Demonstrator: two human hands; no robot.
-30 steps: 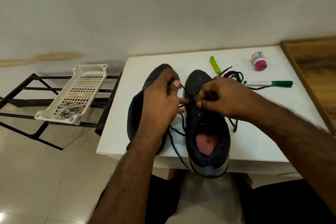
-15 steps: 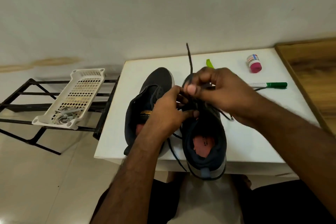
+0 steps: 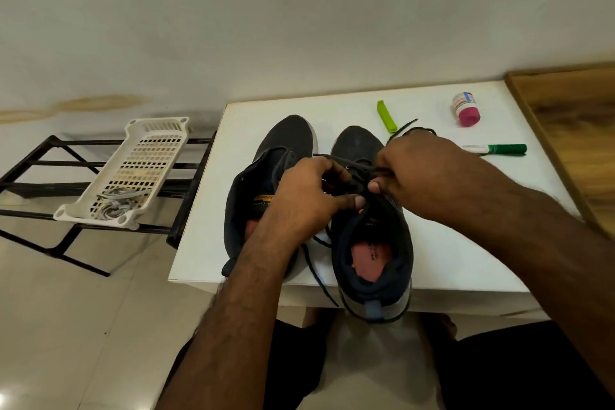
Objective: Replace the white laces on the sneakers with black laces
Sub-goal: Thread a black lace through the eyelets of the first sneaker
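Note:
Two dark sneakers stand side by side on the white table [image 3: 206, 243], toes pointing away from me. The left sneaker [image 3: 263, 183] has no lace in view. Over the eyelets of the right sneaker [image 3: 369, 243], my left hand [image 3: 309, 196] and my right hand [image 3: 416, 173] both pinch the black lace [image 3: 316, 263]. A loose length of that lace trails between the shoes and over the table's front edge. Another bit of black lace [image 3: 404, 126] shows behind my right hand. White laces [image 3: 114, 205] lie in the white basket.
A white perforated basket [image 3: 139, 163] rests on a black metal rack [image 3: 43, 170] to the left of the table. On the table's far side lie a green clip [image 3: 386, 116], a small pink-capped bottle [image 3: 466, 110] and a green marker [image 3: 499, 149]. A wooden surface [image 3: 572, 130] adjoins on the right.
My right hand had lifted a lace end straight up above the shoe; it has since come down to the eyelets. Both hands now work close together over the right sneaker.

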